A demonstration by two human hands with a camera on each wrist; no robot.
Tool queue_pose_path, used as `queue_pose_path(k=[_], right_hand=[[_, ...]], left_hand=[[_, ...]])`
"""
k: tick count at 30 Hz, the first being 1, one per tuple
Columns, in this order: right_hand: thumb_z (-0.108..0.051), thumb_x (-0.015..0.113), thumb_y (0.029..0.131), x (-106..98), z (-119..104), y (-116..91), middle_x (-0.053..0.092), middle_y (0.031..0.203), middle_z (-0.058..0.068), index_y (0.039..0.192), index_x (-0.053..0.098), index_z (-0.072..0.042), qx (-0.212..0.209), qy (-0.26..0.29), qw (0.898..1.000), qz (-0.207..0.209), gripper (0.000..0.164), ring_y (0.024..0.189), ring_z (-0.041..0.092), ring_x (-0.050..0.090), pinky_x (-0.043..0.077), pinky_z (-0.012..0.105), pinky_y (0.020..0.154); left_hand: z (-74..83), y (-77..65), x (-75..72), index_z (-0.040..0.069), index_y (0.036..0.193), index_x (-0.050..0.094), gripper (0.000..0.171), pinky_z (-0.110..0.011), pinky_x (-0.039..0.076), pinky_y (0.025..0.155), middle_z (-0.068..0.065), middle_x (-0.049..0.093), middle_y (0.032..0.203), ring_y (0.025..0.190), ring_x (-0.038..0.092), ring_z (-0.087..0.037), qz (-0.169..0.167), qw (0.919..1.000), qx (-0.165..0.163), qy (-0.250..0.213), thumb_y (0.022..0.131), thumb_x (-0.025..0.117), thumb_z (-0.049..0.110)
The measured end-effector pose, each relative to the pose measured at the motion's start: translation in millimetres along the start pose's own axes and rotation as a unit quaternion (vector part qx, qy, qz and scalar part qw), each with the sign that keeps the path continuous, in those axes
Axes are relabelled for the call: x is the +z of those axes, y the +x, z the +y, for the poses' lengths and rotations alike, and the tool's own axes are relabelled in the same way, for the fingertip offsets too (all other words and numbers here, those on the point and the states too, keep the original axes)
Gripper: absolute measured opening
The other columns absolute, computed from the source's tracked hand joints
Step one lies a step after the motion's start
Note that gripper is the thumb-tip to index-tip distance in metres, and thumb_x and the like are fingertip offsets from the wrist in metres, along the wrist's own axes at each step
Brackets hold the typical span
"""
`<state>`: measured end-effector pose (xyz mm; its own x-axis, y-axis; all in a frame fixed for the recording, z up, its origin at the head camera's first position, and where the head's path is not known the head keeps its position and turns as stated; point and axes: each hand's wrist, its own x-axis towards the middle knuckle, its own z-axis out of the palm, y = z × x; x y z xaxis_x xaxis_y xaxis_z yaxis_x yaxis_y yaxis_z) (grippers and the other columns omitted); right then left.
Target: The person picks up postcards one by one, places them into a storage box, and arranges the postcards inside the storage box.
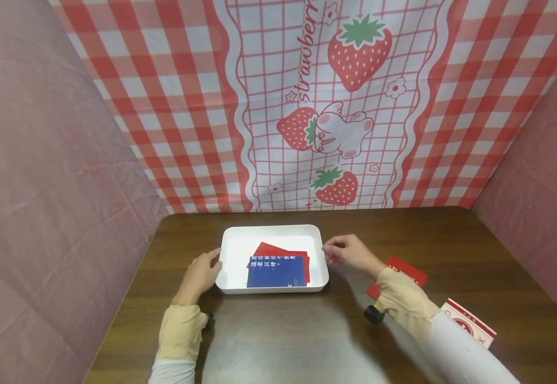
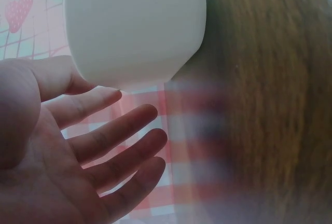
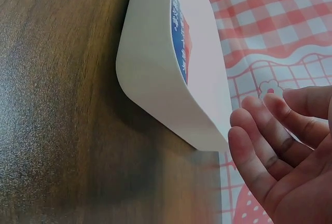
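A white rectangular tray [image 1: 230, 240] lies on the wooden table. Inside it, a blue card [image 1: 276, 274] with white lettering overlaps red cards or envelopes [image 1: 271, 248]. At the tray's left rim is my left hand [image 1: 200, 274]; the left wrist view shows its fingers [image 2: 124, 125] spread and relaxed, with the thumb tip hidden behind the tray corner. Beside the right rim is my right hand [image 1: 348, 252]. Its fingers [image 3: 254, 146] are loosely bent with nothing between them, close to the tray wall. Whether they touch it, I cannot tell.
A red card or envelope [image 1: 407, 271] lies on the table partly under the right forearm. Nearer the front right is a white and red box [image 1: 468, 322], partly covered by the sleeve. Behind the table [image 1: 278, 330] hangs a strawberry-patterned checked cloth [image 1: 201, 106].
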<state>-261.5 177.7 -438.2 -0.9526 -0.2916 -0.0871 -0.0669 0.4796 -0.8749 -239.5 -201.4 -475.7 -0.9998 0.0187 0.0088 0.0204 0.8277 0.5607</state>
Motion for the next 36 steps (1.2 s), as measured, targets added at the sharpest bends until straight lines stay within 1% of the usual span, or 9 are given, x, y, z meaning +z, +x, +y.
queue_pose_path(k=[2, 8, 13, 15, 23, 30, 33, 36], right_hand=[[-0.010, 0.061, 0.093, -1, 1, -1, 0.067, 0.082, 0.022, 0.104, 0.065, 0.013, -0.006, 0.001, 1.000, 0.001, 0.025, 0.072, 0.026, 0.066, 0.059, 0.043, 0.070], [-0.009, 0.061, 0.093, -4, 5, -4, 0.068, 0.083, 0.023, 0.102, 0.066, 0.012, -0.005, 0.010, 1.000, 0.004, 0.023, 0.071, 0.021, 0.065, 0.058, 0.039, 0.068], [-0.010, 0.062, 0.093, -9, 7, -6, 0.069, 0.084, 0.022, 0.103, 0.066, 0.012, -0.004, 0.005, 1.000, 0.010, 0.025, 0.072, 0.024, 0.065, 0.058, 0.036, 0.067], [-0.009, 0.062, 0.093, -11, 8, -7, 0.068, 0.085, 0.024, 0.104, 0.064, 0.014, -0.008, 0.005, 1.000, 0.010, 0.026, 0.072, 0.025, 0.065, 0.058, 0.035, 0.067], [-0.008, 0.061, 0.093, -18, 9, -13, 0.068, 0.088, 0.028, 0.107, 0.061, 0.018, -0.017, 0.021, 1.000, 0.007, 0.030, 0.072, 0.019, 0.065, 0.058, 0.037, 0.068], [-0.008, 0.060, 0.093, -24, 13, -14, 0.068, 0.086, 0.025, 0.107, 0.061, 0.017, -0.025, 0.008, 1.000, 0.014, 0.028, 0.072, 0.020, 0.066, 0.057, 0.032, 0.065], [-0.007, 0.060, 0.094, -27, 16, -14, 0.068, 0.087, 0.025, 0.107, 0.062, 0.017, -0.020, 0.001, 1.000, 0.019, 0.027, 0.072, 0.021, 0.066, 0.057, 0.033, 0.065], [-0.007, 0.060, 0.093, -30, 18, -15, 0.067, 0.089, 0.028, 0.107, 0.062, 0.016, -0.019, -0.003, 1.000, 0.021, 0.026, 0.073, 0.023, 0.066, 0.057, 0.035, 0.066]], left_hand=[[0.2, -0.3, -0.2, 0.003, 0.138, 0.054, 0.046, -0.057, 0.042, 0.102, -0.026, 0.060, 0.129, 0.122, 0.055, -0.044, 0.002, 1.0000, 0.005, 0.002, 0.094, 0.052, 0.016], [-0.1, -0.9, -0.7, 0.003, 0.139, 0.053, 0.047, -0.057, 0.042, 0.102, -0.025, 0.060, 0.130, 0.123, 0.054, -0.044, -0.002, 1.0000, 0.001, 0.000, 0.094, 0.052, 0.016], [0.1, -1.3, -0.7, 0.004, 0.139, 0.052, 0.047, -0.057, 0.042, 0.102, -0.025, 0.060, 0.130, 0.123, 0.054, -0.044, -0.003, 1.0000, -0.001, 0.001, 0.094, 0.052, 0.016], [0.4, -1.3, -0.7, 0.004, 0.139, 0.052, 0.047, -0.057, 0.042, 0.103, -0.025, 0.060, 0.130, 0.123, 0.054, -0.044, -0.003, 1.0000, -0.001, 0.001, 0.094, 0.052, 0.016], [0.9, -1.3, -0.8, 0.004, 0.138, 0.053, 0.047, -0.058, 0.041, 0.103, -0.026, 0.060, 0.130, 0.123, 0.054, -0.044, 0.000, 1.0000, 0.002, 0.000, 0.093, 0.051, 0.015], [0.6, -1.5, -0.6, 0.004, 0.139, 0.053, 0.047, -0.058, 0.041, 0.104, -0.025, 0.059, 0.131, 0.124, 0.053, -0.045, 0.001, 1.0000, 0.005, -0.001, 0.093, 0.052, 0.015], [1.1, -1.6, -0.7, 0.003, 0.139, 0.053, 0.047, -0.057, 0.040, 0.104, -0.025, 0.060, 0.131, 0.124, 0.053, -0.044, 0.001, 1.0000, 0.006, -0.003, 0.093, 0.052, 0.015], [2.3, -1.7, -1.4, 0.004, 0.139, 0.053, 0.047, -0.057, 0.041, 0.104, -0.025, 0.060, 0.130, 0.124, 0.054, -0.044, -0.001, 1.0000, 0.006, -0.004, 0.093, 0.052, 0.015]])
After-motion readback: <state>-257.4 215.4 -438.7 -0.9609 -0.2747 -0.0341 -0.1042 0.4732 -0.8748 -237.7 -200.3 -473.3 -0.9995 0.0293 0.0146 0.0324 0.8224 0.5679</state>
